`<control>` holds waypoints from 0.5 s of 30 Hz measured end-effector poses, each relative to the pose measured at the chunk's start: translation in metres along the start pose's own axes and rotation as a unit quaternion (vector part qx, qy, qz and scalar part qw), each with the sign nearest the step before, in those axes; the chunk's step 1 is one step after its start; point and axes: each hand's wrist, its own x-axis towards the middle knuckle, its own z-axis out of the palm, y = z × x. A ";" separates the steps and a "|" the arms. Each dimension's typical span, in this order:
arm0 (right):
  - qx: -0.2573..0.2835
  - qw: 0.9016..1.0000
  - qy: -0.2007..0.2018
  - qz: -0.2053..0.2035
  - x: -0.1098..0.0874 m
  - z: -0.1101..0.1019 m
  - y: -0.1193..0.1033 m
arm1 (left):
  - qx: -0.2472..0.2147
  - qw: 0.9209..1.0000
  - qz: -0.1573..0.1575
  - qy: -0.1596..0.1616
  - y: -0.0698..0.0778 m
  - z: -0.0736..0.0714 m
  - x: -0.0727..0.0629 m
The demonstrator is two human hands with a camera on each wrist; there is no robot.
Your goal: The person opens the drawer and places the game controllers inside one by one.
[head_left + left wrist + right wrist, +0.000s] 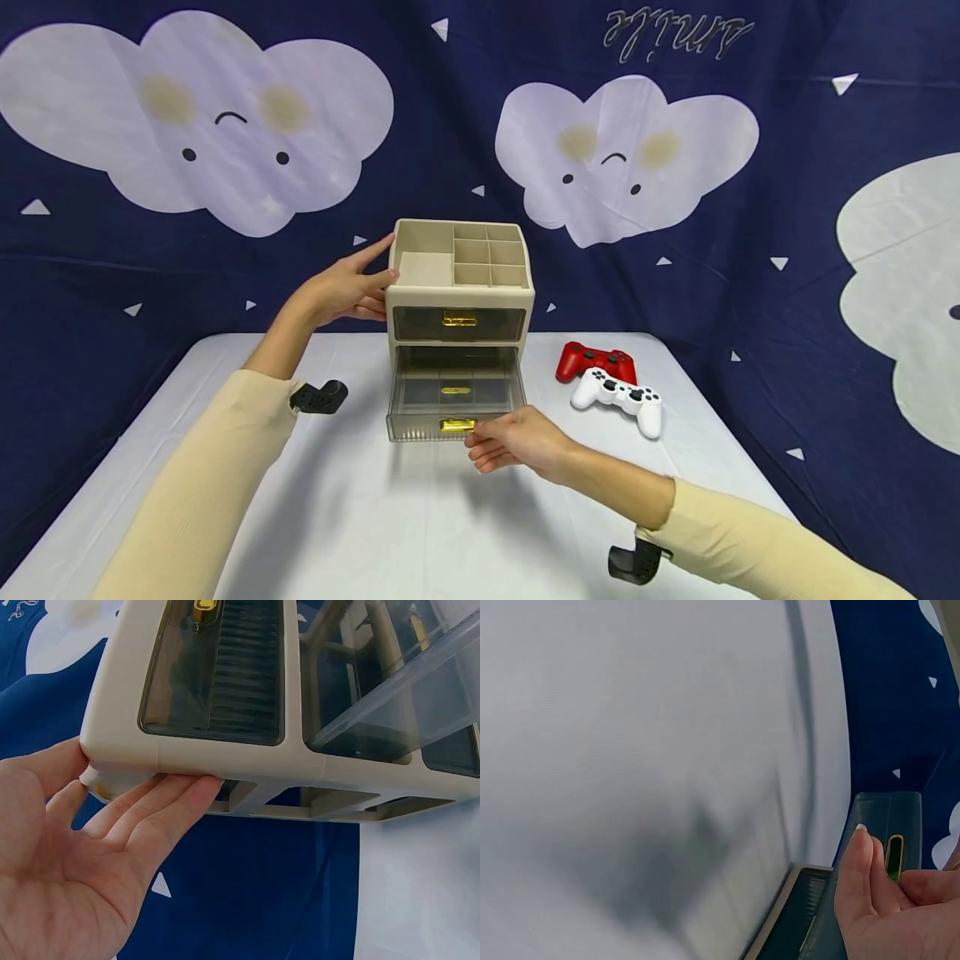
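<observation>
The beige organizer [462,296] is touched on its left side by the mostly straight fingers of the left hand [341,289]. At the organizer's front, the pulled-out drawer [420,430] is pinched at its gold handle [455,425] by the right hand [525,440]; 2 game controllers [618,398] are placed to the organizer's right.

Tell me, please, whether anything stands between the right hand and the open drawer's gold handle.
Nothing visible: the right hand is at the gold handle of the open drawer; the red controller and white controller lie to one side.
</observation>
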 end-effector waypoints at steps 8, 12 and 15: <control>-0.010 1.000 -0.022 0.008 -0.002 -0.004 -0.003 | 0.009 1.000 -0.003 0.000 0.000 -0.001 0.000; -0.039 0.998 -0.053 0.024 -0.004 -0.010 -0.010 | 0.008 1.000 -0.002 0.001 0.000 -0.001 0.000; -0.061 0.995 -0.079 0.033 -0.006 -0.016 -0.018 | 0.006 1.000 -0.002 0.000 0.001 0.000 0.000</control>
